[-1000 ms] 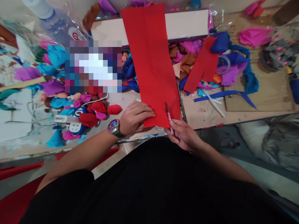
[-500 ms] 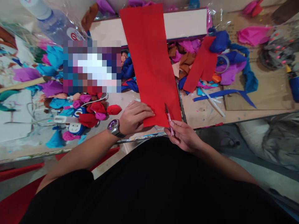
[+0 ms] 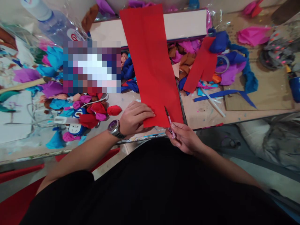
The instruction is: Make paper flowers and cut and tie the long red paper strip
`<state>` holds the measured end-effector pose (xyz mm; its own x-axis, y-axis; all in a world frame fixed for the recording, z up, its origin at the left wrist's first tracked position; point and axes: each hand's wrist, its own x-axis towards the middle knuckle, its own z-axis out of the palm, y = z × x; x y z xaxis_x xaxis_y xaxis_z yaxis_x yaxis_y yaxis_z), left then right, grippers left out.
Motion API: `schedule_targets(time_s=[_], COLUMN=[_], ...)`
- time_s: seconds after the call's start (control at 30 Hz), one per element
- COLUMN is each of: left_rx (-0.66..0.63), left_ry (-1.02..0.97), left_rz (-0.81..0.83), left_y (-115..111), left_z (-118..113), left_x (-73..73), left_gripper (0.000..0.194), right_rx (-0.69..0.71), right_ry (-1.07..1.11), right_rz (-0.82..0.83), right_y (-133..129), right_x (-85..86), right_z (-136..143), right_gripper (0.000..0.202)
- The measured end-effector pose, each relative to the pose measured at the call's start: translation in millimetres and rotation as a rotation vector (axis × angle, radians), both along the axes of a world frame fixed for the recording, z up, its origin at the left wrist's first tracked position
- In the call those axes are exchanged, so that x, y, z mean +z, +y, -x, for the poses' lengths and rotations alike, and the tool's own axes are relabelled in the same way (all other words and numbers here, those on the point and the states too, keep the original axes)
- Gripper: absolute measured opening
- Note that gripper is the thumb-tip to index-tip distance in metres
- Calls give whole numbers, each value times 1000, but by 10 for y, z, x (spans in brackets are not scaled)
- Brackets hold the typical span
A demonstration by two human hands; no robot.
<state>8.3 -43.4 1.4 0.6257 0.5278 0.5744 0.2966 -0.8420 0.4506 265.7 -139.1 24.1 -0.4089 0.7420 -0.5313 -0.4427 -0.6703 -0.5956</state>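
A long red sheet [image 3: 152, 62] runs from the table's front edge back over a pale box. My left hand [image 3: 136, 118], with a watch [image 3: 114, 127] at its wrist, presses on the sheet's near left corner, fingers stretched out to the right. In my right hand [image 3: 184, 136] is a small pair of pink-handled scissors [image 3: 168, 117], its blades pointing away from me over the near right part of the sheet. The blades look closed together, above the red surface. My right fingers wrap round the handles.
Crumpled coloured paper pieces [image 3: 93, 111] and a power strip [image 3: 76, 125] lie to the left, behind them a bottle [image 3: 56, 26]. A pale box [image 3: 185, 23] spans the back. Right are red strips [image 3: 200, 68], a tape roll [image 3: 222, 64] and cardboard [image 3: 264, 97].
The scissors have tilted slightly, and my right hand has shifted a little. My left hand stays in place on the red sheet.
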Motion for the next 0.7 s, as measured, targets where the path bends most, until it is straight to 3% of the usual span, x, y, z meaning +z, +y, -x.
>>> schedule_targets(time_s=[0.7], left_rx=[-26], left_ry=[5], left_rz=[-19], left_y=[4], left_z=[15], left_x=[-20], left_gripper=[32], right_rx=[-11], right_ry=[-35], right_rz=[-17], right_y=[42], right_x=[9], right_z=[5], right_gripper=[45])
